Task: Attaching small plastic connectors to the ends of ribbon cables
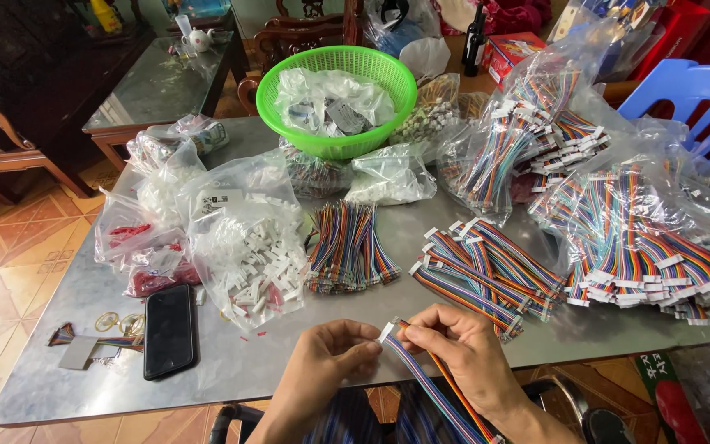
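Head view looks down on the left hand [322, 362] and right hand [462, 349], fingers pinched shut on one rainbow ribbon cable [429, 382] and its white plug [387, 332], held just over the near table edge [232, 386]. A black phone [169, 330] lies left.

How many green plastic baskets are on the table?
1: the round green plastic basket stands at the far middle of the grey metal table, holding clear plastic bags. Others may be hidden.

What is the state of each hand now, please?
Left hand: closed, pinching the white connector of the rainbow ribbon cable.
Right hand: closed on the same cable, just behind the connector.
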